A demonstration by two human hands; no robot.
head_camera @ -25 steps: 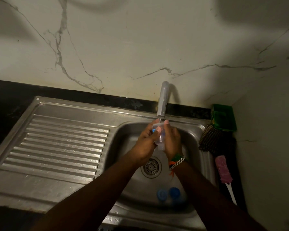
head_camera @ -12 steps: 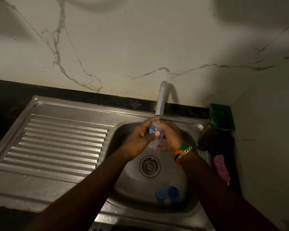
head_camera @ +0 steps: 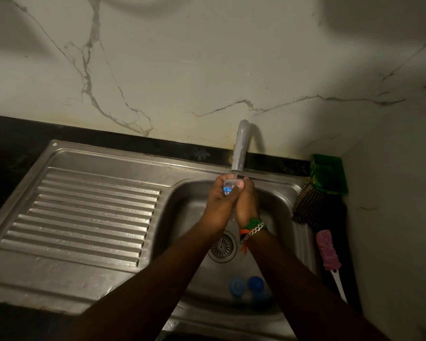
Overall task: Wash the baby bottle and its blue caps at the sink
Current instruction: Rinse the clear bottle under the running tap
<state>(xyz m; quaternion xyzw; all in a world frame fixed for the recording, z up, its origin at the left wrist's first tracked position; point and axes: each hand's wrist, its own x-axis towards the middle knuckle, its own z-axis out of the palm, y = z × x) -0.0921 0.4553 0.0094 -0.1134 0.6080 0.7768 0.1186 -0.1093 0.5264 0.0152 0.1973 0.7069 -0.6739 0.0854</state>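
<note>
A clear baby bottle (head_camera: 228,188) with a blue print is clasped between both palms, right under the tap spout (head_camera: 239,148). My left hand (head_camera: 219,200) wraps its left side and my right hand (head_camera: 247,201) presses its right side, so most of the bottle is hidden. Two blue caps (head_camera: 237,286) (head_camera: 255,283) lie side by side on the floor of the steel sink (head_camera: 278,193), near its front wall, between my forearms.
A ribbed steel drainboard (head_camera: 89,212) lies left of the basin. The drain strainer (head_camera: 222,246) sits below my wrists. On the right ledge are a green packet (head_camera: 328,174), a dark scrubber (head_camera: 308,205) and a pink bottle brush (head_camera: 328,257). A marble wall stands behind.
My hands have rubbed around the bottle, rising close under the spout and closing more tightly together. The caps have not moved.
</note>
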